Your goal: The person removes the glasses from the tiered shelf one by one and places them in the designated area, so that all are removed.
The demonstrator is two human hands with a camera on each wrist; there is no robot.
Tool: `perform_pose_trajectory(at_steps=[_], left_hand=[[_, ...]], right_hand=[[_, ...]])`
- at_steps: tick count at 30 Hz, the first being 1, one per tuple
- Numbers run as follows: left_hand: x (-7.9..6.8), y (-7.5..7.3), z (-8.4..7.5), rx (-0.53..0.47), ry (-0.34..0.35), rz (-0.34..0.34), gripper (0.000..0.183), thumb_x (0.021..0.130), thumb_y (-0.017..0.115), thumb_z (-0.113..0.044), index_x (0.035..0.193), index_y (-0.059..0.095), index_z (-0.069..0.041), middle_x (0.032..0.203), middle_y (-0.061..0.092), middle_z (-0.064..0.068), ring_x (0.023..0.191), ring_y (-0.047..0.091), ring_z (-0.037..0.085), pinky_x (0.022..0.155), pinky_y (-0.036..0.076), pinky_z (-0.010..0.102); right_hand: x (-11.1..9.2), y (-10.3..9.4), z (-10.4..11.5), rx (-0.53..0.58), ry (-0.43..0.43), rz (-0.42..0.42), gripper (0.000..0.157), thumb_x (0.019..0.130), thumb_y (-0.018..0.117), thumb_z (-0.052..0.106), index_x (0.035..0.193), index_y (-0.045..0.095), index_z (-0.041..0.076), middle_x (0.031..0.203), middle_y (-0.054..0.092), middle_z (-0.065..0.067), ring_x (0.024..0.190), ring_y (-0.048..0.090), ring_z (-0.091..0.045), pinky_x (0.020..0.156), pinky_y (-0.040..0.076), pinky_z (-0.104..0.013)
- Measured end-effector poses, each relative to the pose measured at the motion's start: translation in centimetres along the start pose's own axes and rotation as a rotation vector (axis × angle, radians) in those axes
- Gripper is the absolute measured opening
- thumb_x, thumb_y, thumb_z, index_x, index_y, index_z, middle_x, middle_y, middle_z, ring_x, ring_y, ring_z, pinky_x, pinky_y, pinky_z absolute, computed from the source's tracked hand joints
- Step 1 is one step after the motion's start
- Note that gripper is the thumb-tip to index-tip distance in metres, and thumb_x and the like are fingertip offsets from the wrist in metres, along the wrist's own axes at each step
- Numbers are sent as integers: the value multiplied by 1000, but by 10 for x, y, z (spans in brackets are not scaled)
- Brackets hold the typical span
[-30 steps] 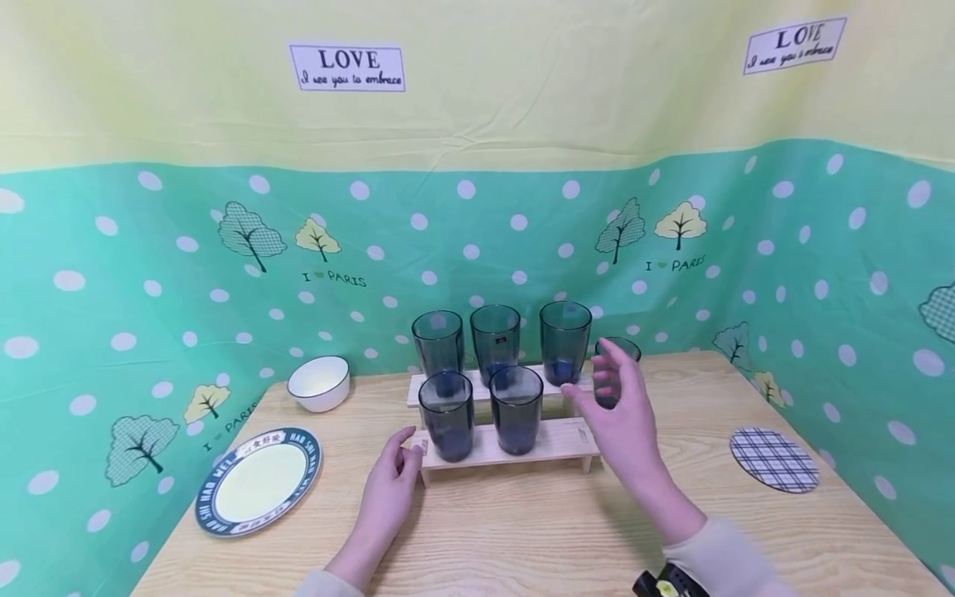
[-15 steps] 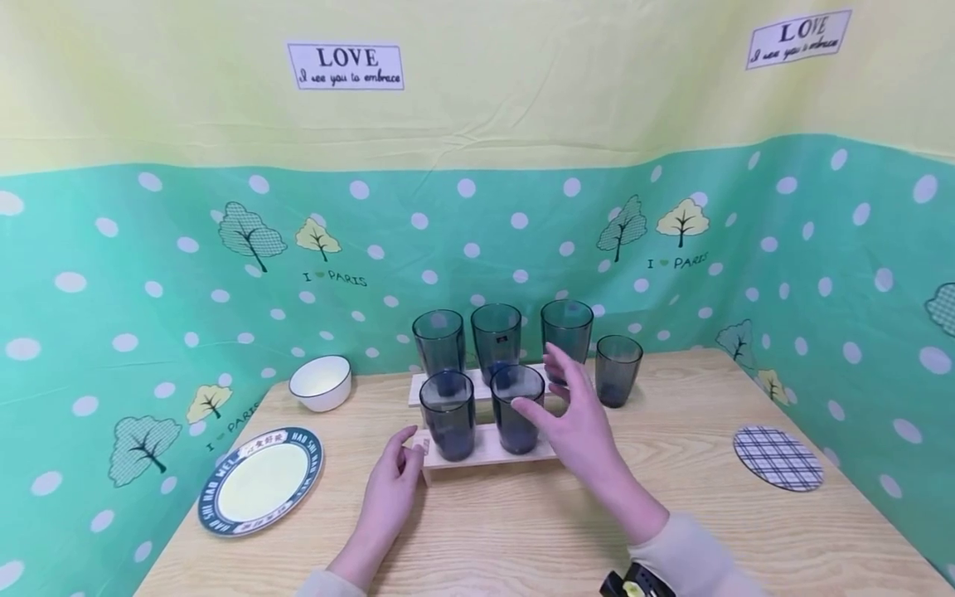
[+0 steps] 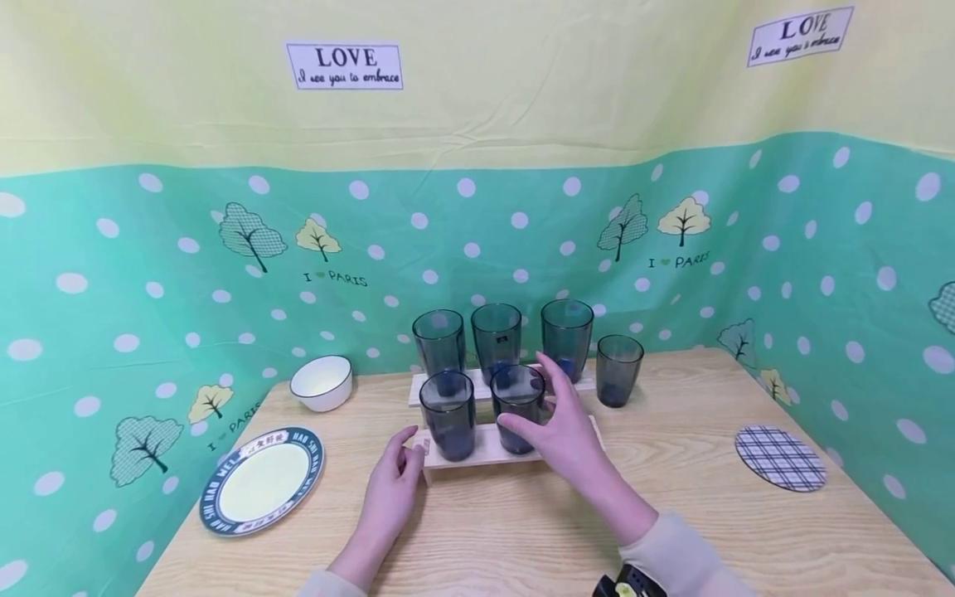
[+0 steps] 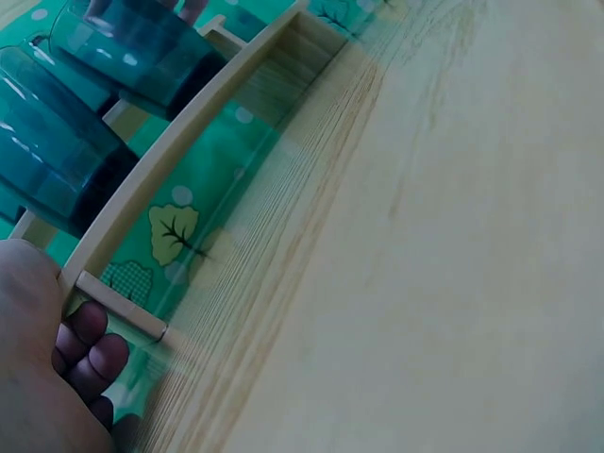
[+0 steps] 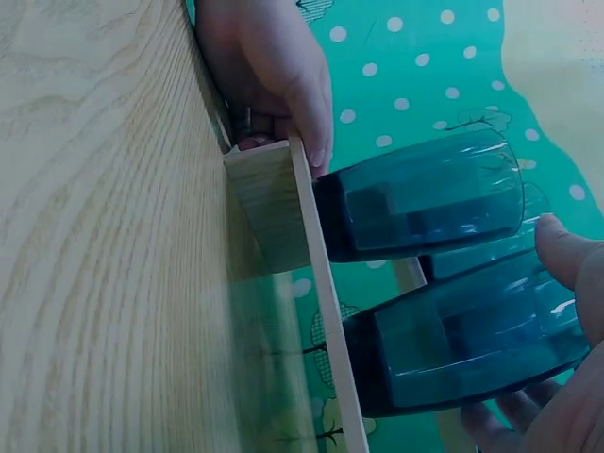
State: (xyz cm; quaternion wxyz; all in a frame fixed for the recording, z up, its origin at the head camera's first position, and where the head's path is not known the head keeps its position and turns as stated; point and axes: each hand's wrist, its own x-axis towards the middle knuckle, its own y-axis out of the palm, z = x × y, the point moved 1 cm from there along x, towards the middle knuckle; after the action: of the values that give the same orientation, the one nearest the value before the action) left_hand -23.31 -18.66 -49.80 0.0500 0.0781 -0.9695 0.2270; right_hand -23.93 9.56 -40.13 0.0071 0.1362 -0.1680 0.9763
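Note:
A two-step wooden rack [image 3: 481, 454] holds several smoky blue glasses, all upright. Its front step carries a left glass [image 3: 448, 419] and a right glass [image 3: 513, 396]. My right hand [image 3: 565, 435] curls around the right glass, thumb at the near side and fingers behind. In the right wrist view, the thumb [image 5: 563, 253] reaches near that glass's rim. My left hand [image 3: 391, 482] grips the left end of the front step; the left wrist view shows fingers [image 4: 94, 354] curled by the rack's leg [image 4: 121, 304].
Three glasses stand on the rear step, including one at the right [image 3: 569, 332]. A separate glass [image 3: 618, 373] stands on the table right of the rack. A white bowl [image 3: 322, 383] and rimmed plate [image 3: 261, 485] lie left, a checked round mat [image 3: 780, 458] right.
My right hand has moved left from the separate glass at the rack's right to the front step's right glass and closed around it. My left hand stays at the rack's end.

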Motion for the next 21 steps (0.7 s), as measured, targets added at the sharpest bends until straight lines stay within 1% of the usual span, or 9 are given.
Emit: perform_pose_trajectory(at_steps=[2, 8, 11, 15, 18, 21], left_hand=[[0, 0, 0, 2, -2, 1, 47, 118, 53, -25, 161, 52, -6, 86, 56, 2, 74, 53, 19, 68, 46, 32], [-1, 0, -1, 1, -1, 3, 48, 118, 53, -27, 161, 51, -5, 86, 55, 2, 74, 53, 18, 67, 45, 31], [-1, 0, -1, 4, -1, 1, 47, 118, 53, -27, 161, 51, -6, 85, 55, 2, 74, 53, 18, 68, 45, 31], [0, 1, 0, 10, 5, -4, 47, 118, 54, -25, 160, 52, -6, 85, 55, 1, 74, 53, 18, 69, 46, 31], [0, 1, 0, 12, 11, -4, 47, 118, 53, -26, 160, 52, -5, 84, 55, 1, 74, 53, 18, 69, 45, 31], [-1, 0, 0, 14, 13, -3, 48, 118, 53, -26, 160, 51, -4, 84, 54, 1, 74, 52, 18, 68, 45, 31]], right_hand=[[1, 1, -2, 6, 9, 5, 111, 87, 98, 33, 174, 29, 25, 173, 36, -14, 153, 46, -39, 123, 40, -54], [0, 5, -8, -7, 50, 9, 109, 88, 97, 36, 173, 29, 34, 173, 37, -17, 146, 51, -50, 118, 44, -62], [-1, 5, -10, -12, 60, 7, 109, 88, 97, 39, 173, 29, 35, 173, 36, -17, 145, 52, -51, 116, 45, -64], [-1, 5, -11, -15, 62, 2, 107, 88, 96, 39, 173, 32, 28, 170, 41, -18, 146, 52, -47, 117, 45, -62], [0, 6, -11, -23, 56, -8, 103, 89, 96, 38, 170, 36, 23, 163, 50, -18, 145, 54, -42, 117, 45, -60], [0, 6, -12, -33, 50, -18, 99, 88, 97, 36, 168, 40, 20, 156, 57, -16, 143, 56, -38, 116, 46, -58]])
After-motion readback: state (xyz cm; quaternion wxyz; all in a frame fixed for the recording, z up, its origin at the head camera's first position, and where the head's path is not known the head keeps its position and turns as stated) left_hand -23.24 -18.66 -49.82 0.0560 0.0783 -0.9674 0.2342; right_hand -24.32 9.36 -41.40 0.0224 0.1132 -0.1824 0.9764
